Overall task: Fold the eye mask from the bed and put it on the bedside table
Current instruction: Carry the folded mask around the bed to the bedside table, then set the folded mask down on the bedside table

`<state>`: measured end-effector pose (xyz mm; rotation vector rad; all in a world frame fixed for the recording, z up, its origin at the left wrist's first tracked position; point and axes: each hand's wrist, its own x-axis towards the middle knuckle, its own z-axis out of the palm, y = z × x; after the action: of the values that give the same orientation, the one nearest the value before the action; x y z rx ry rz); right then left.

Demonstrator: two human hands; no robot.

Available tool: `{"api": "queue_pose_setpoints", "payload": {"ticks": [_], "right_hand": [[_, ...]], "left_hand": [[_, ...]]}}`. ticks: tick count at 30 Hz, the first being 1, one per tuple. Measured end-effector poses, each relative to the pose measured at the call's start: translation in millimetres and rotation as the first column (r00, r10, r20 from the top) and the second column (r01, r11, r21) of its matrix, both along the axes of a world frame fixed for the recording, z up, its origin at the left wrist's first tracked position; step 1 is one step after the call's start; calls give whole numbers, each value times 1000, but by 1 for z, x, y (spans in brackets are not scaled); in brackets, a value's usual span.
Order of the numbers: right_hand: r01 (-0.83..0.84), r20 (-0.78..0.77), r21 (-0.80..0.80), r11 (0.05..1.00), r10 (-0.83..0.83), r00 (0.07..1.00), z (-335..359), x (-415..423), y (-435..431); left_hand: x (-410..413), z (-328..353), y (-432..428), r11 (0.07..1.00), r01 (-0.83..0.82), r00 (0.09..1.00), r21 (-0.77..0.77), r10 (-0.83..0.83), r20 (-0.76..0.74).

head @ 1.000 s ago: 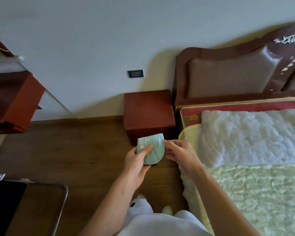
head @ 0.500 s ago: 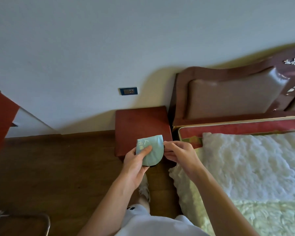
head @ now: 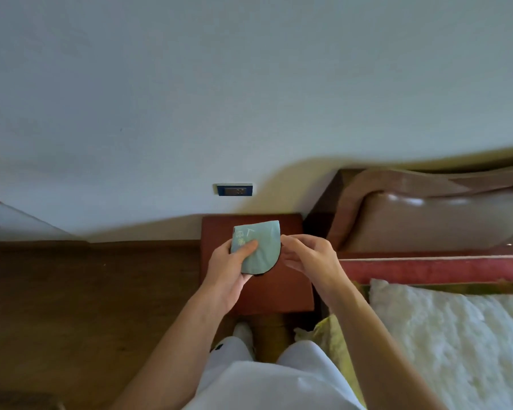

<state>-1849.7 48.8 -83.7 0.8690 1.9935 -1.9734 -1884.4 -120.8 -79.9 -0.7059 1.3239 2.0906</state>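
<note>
Head view only. Over the last second the person has stepped up to the square reddish-brown wooden bedside table [head: 290, 279]: it was ahead of the hands at frame centre, now it sits directly under them, centre frame, with the white fluffy blanket on the bed [head: 444, 338] pushed to the lower right. Judgement: fold is done, carry is nearly over, only the set-down on the table remains.

The folded pale teal fabric eye mask with black edging [head: 259, 247] is held in the air above the tabletop, not touching it. It reads as a half-oval, straight edge up, rounded edge lower right, faint pale print near its upper left. Left hand [head: 228, 267] pinches it, thumb pressed on the front face. Right hand [head: 308, 258] is curled, fingertips at the mask's right edge; real grip or just touching, cannot tell.
</note>
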Motion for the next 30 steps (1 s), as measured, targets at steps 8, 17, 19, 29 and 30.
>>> {"api": "queue_pose_setpoints", "payload": {"ticks": [8, 17, 19, 29, 30], "right_hand": [[-14, 59, -21, 1000, 15, 998, -17, -52, 12], [-112, 135, 89, 990, 100, 986, -68, -69, 28], [-132, 141, 145, 981, 112, 984, -88, -72, 32], [-197, 168, 334, 922, 147, 975, -241, -62, 56], [-234, 174, 381, 894, 179, 968, -259, -58, 58]], "left_hand": [[-38, -16, 9, 999, -45, 998, -28, 47, 43], [-56, -57, 37, 992, -86, 989, -90, 96, 114], [-58, -80, 45, 990, -98, 985, -99, 111, 135], [-65, -251, 60, 967, -116, 950, -226, 174, 258], [-65, -267, 61, 965, -105, 948, -239, 170, 269]]}}
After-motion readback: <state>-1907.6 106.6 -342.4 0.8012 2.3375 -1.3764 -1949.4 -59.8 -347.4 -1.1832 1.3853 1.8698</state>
